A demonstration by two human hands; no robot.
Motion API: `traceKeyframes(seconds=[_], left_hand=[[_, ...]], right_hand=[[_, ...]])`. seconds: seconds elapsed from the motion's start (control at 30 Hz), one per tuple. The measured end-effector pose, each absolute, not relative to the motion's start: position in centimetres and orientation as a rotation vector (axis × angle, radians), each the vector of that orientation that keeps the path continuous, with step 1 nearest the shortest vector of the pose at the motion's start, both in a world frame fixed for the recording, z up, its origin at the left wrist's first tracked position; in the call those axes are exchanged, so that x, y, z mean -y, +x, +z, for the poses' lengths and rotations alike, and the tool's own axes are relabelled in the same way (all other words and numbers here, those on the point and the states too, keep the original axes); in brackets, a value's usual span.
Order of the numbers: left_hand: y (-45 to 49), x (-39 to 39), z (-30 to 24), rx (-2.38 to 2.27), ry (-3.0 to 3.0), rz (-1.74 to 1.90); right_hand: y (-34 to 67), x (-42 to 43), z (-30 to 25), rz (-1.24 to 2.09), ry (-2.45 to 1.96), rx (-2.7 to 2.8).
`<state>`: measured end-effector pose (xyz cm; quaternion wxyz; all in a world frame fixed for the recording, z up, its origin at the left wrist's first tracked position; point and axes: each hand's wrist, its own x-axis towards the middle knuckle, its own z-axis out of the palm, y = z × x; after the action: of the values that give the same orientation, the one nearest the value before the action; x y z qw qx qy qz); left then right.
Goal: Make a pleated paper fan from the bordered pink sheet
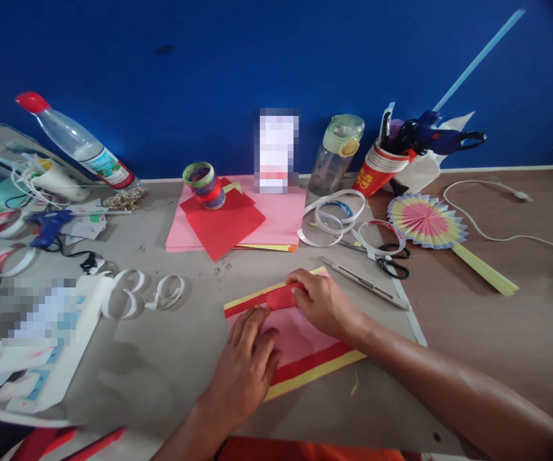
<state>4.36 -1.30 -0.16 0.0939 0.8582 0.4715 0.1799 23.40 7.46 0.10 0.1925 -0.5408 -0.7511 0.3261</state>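
The right hand's (323,299) grip is closed on a small red piece (279,299), while the left hand (246,355) lies open, its fingers loosely bent on a layered sheet (300,334) beneath both. Pink in the middle, with red bands and yellow edges along its near and far sides, the sheet slants, its right end farther off. It lies on a grey mat (161,378) over the brown desk (487,339), whose wood shows at 3 o'clock from the sheet. A slim craft knife (366,284) and a pleated paper fan (424,219) lie at 2 o'clock, red paper cups (379,169) at 1, a pink paper stack (280,218) at 11, a red-capped bottle (106,163) at 10. A blue wall (199,89) rises at 12.
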Motion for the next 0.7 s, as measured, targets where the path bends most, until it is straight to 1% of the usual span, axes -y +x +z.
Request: traceKeyframes(seconds=[0.43, 0.7], left_hand=[[4.4, 1.2, -0.2, -1.365, 2.569, 0.542], [3.8, 0.8, 0.3, -1.321, 2.557, 0.526]], right_hand=[[23.1, -7.1, -1.0, 0.628, -1.489, 2.256], [22.9, -7.1, -0.8, 0.576, -1.523, 2.324]])
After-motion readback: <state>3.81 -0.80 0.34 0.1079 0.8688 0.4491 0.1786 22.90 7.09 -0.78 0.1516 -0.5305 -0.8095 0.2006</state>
